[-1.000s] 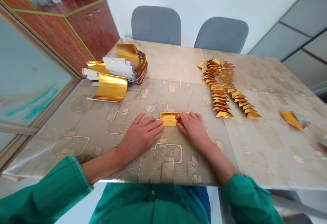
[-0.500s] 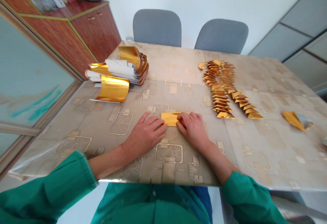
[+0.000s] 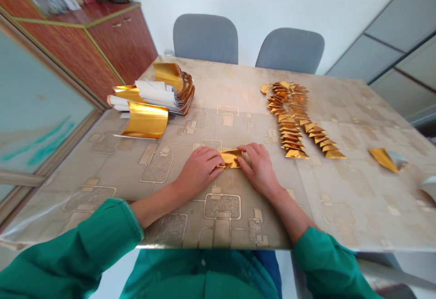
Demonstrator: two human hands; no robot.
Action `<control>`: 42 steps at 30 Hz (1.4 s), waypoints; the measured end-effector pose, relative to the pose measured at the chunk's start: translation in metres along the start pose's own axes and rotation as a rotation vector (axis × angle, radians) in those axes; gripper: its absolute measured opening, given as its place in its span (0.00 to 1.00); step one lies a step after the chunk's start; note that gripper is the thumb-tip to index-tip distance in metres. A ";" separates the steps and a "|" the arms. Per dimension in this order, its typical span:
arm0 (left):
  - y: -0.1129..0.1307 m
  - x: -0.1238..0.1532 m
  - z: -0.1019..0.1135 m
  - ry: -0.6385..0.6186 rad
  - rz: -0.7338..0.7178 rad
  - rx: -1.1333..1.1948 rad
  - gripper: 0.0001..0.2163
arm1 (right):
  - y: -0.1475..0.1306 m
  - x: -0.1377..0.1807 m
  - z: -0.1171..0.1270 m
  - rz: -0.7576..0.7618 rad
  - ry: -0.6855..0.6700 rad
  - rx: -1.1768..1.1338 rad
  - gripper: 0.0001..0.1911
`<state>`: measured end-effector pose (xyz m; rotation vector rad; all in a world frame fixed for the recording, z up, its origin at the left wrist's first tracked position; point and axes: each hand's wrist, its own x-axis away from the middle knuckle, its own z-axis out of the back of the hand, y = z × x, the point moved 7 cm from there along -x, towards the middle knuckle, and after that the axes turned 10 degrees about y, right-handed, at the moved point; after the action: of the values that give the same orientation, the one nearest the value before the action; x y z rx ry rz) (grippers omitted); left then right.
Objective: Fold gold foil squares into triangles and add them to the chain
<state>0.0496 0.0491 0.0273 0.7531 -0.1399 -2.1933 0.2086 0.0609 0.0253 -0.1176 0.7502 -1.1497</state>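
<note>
A small folded gold foil sheet (image 3: 230, 158) lies on the patterned table (image 3: 190, 226) between my two hands. My left hand (image 3: 199, 169) has its fingers curled onto the sheet's left end. My right hand (image 3: 258, 165) pinches the right end with bent fingers. Both hands rest on the table and grip the foil. To the right runs a double row of several folded gold pieces (image 3: 297, 121). At the left stands a stack of gold and white sheets (image 3: 160, 91), with one curled gold sheet (image 3: 146, 120) in front of it.
Another folded gold piece (image 3: 387, 159) lies at the far right. Two grey chairs (image 3: 205, 38) stand behind the table. A wooden cabinet (image 3: 102, 40) is at the left, beside a glass panel (image 3: 30, 108).
My left hand has slid right onto the foil and its fingers have curled. The foil looks narrower and more creased than before. The view has shifted slightly.
</note>
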 end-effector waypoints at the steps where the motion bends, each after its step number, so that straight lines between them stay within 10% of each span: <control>1: -0.001 -0.002 -0.002 -0.004 0.013 0.008 0.05 | -0.001 0.000 -0.001 0.007 -0.007 0.005 0.11; 42: 0.004 0.005 0.002 0.015 -0.049 0.019 0.07 | -0.010 -0.002 -0.007 0.041 -0.074 -0.030 0.04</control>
<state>0.0482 0.0426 0.0276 0.7917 -0.1360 -2.2349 0.1963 0.0605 0.0258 -0.1685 0.7017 -1.0897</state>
